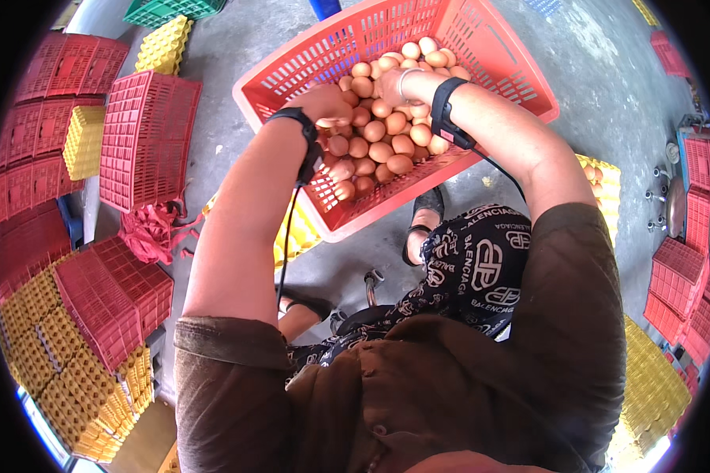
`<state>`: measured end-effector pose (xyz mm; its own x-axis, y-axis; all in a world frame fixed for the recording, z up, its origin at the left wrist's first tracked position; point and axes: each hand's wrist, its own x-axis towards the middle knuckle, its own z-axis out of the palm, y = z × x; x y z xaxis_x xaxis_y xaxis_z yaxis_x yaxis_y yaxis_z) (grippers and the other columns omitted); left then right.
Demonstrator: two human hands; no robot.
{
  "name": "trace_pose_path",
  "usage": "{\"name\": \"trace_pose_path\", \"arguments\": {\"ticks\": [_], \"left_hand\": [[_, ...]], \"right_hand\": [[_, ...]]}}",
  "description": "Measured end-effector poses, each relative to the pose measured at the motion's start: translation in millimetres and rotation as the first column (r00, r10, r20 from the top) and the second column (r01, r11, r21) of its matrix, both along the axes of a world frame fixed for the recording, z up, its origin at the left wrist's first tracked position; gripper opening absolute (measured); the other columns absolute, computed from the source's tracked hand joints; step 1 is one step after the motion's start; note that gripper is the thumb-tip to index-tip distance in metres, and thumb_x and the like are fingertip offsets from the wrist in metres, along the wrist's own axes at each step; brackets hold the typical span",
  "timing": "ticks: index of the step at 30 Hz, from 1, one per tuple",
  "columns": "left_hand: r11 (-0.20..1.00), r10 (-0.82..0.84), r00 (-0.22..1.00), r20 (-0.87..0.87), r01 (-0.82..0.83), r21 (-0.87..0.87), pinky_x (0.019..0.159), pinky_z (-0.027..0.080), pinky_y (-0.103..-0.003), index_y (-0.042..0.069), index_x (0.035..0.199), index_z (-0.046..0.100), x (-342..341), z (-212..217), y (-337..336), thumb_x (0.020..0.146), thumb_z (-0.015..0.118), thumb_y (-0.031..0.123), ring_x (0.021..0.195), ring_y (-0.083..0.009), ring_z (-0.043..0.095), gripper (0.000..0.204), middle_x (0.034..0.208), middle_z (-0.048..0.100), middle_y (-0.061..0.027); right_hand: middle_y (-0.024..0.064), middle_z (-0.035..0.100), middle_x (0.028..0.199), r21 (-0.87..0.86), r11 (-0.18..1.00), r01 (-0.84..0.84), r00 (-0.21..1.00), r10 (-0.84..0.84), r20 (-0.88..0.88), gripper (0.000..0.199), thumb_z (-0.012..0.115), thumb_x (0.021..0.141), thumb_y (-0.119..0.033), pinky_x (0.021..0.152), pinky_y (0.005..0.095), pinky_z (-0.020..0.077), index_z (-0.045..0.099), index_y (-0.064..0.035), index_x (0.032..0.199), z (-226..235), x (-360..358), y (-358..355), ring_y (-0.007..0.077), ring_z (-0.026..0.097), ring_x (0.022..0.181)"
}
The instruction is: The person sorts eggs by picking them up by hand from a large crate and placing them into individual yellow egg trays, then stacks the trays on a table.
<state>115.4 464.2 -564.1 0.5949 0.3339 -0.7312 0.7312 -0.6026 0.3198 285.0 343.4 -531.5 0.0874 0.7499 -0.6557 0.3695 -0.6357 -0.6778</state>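
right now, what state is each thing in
Slotted red crate under both hands, open-topped, partly filled
Brown eggs, loosely piled
Left hand, at the eggs, grip unclear
Right hand, among the eggs, grip unclear
Black wrist straps, fastened
Yellow egg tray at right, holding eggs
Red bundle, crumpled

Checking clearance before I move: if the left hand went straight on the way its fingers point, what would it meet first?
Most likely the brown eggs just to the right of the left hand, inside the red crate; depth is unclear from this view, so I can't say which egg.
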Motion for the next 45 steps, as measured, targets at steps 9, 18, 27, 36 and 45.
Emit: {"name": "trace_pose_path", "arguments": {"ticks": [9, 18, 27, 36, 45], "left_hand": [[0.978, -0.124, 0.991, 0.040, 0.116, 0.174, 0.100, 0.042, -0.044, 0.006, 0.111, 0.066, -27.8, -7.3, 17.6, 0.086, 0.054, 0.032, 0.120, -0.0346, 0.052, 0.039, 0.123, 0.061, -0.0126], [0.933, 0.081, 0.720, 0.689, -0.298, 0.202, 0.072, 0.054, -0.032, 0.007, 0.110, 0.065, -81.9, 158.3, 1.9, 0.087, 0.066, 0.014, 0.083, -0.0179, 0.067, 0.024, 0.093, 0.069, -0.0154], [0.694, 0.338, 0.854, 0.395, -0.510, 0.508, 0.096, 0.046, -0.040, 0.012, 0.123, 0.058, -426.3, -23.7, -6.3, 0.077, 0.062, 0.004, 0.113, -0.0328, 0.056, 0.048, 0.121, 0.060, -0.0130], [0.703, 0.257, 0.863, 0.435, -0.476, 0.528, 0.092, 0.048, -0.042, 0.011, 0.116, 0.057, -412.1, -55.1, 17.8, 0.084, 0.056, 0.011, 0.105, -0.0379, 0.055, 0.032, 0.109, 0.059, -0.0131], [0.768, 0.437, 0.864, 0.251, -0.503, 0.397, 0.092, 0.049, -0.043, 0.007, 0.119, 0.054, -390.6, -50.3, 7.2, 0.085, 0.056, 0.010, 0.109, -0.0378, 0.058, 0.035, 0.124, 0.048, -0.0167]], "right_hand": [[0.0116, 0.059, 0.063, 0.083, 0.849, 0.522, 0.847, -0.528, 0.070, 0.020, 0.048, 0.086, -0.017, 0.047, 0.0418, 0.0406, 0.064, -0.0051, 0.081, 18.6, 68.6, 6.3, 0.0215, 0.056, 0.052], [0.0197, 0.053, 0.129, 0.046, 0.982, -0.185, 0.617, 0.079, 0.783, 0.039, 0.047, 0.090, -0.024, 0.100, 0.0438, 0.0429, 0.056, -0.0100, 0.125, -91.7, 144.3, 19.5, 0.0347, 0.050, 0.119], [0.0153, 0.069, 0.099, 0.388, 0.780, -0.491, 0.637, 0.019, 0.770, 0.034, 0.062, 0.089, -0.033, 0.083, 0.0374, 0.0508, 0.065, -0.0047, 0.107, 109.6, 3.6, 77.0, 0.0271, 0.067, 0.092], [0.0148, 0.068, 0.099, 0.162, 0.519, -0.839, 0.455, 0.505, 0.734, 0.039, 0.070, 0.080, -0.022, 0.081, 0.0361, 0.0527, 0.062, -0.0037, 0.113, 60.6, -300.1, 146.6, 0.0261, 0.066, 0.094], [0.0150, 0.052, 0.136, -0.212, 0.761, -0.614, 0.481, 0.573, 0.663, 0.050, 0.019, 0.102, -0.033, 0.102, 0.0422, 0.0421, 0.046, -0.0076, 0.136, -78.5, -314.6, 119.8, 0.0293, 0.053, 0.123]]}}
